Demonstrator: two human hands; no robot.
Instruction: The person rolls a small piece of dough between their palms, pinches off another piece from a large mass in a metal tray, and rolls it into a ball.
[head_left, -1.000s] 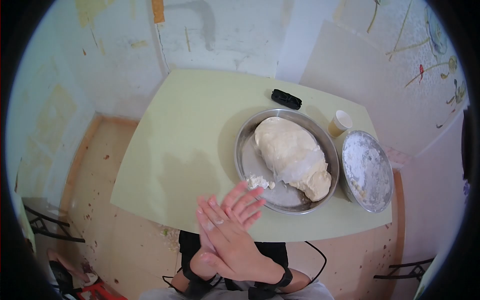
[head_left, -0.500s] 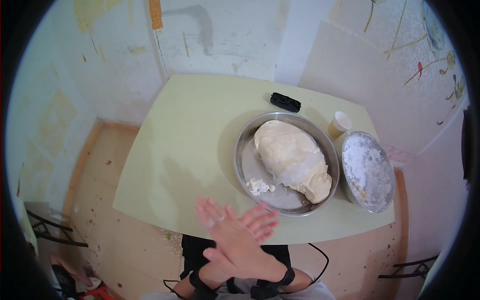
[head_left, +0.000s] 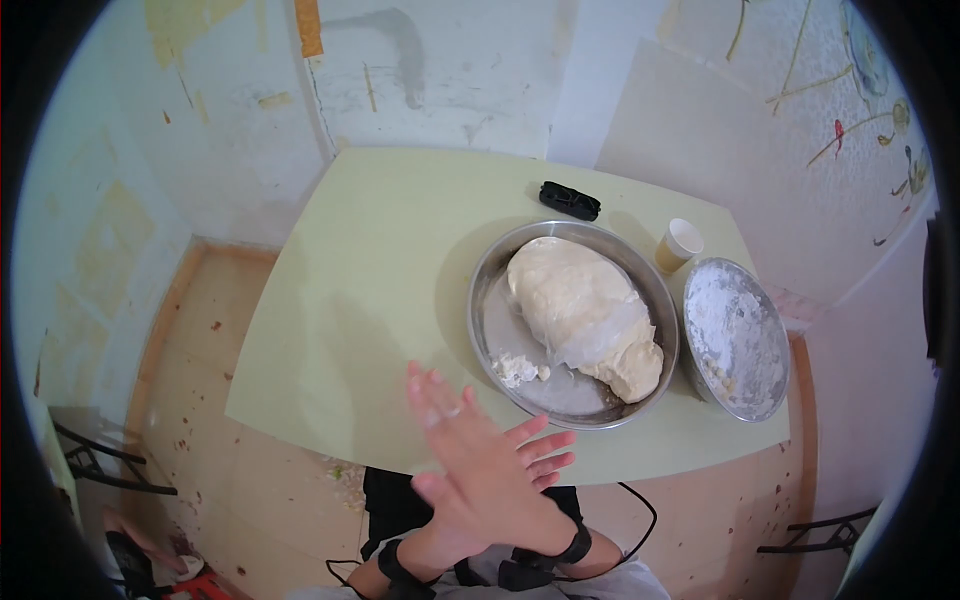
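My right hand [head_left: 482, 465] lies slantwise across my left hand [head_left: 547, 460], palm against palm, just over the table's front edge. Both hands have their fingers stretched out, and nothing shows between them. Most of the left palm is hidden under the right hand; its fingers stick out to the right. Beyond them stands a round metal basin [head_left: 476, 330] with a large lump of pale dough [head_left: 575, 290] in it. A whitish, translucent film-like patch covers part of the dough. Some white flour [head_left: 515, 370] lies in the basin's lower left.
To the basin's right, a metal bowl [head_left: 740, 340] dusted with white flour sits tilted. A paper cup [head_left: 680, 245] and a black bundled object [head_left: 569, 201] stand behind on the pale green table [head_left: 330, 260]. Part of another person [head_left: 140, 550] shows at the lower left.
My right hand has slid slightly up and over my left, blurred by motion. The left fingers now reach a little further right. The basin and dough have not moved.
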